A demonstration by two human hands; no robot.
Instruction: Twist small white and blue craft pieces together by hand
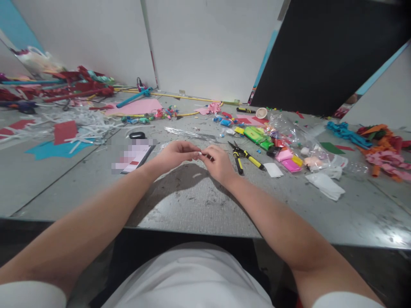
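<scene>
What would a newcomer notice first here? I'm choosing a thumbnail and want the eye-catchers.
First, the left hand and right hand meeting at the table's middle, pinching a small white piece. Right of them lie yellow-handled cutters and bright clay blocks. Far left sits a heap of white paper strips and red paper.

Left hand (176, 155) and right hand (219, 164) meeting at frame centre, fingertips pinched together, forearms converging from lower corners.

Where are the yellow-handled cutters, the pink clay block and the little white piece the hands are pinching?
yellow-handled cutters (245, 157): head view, on a handle.
pink clay block (290, 165): head view, its top.
little white piece (199, 153): head view, between the fingertips.
</scene>
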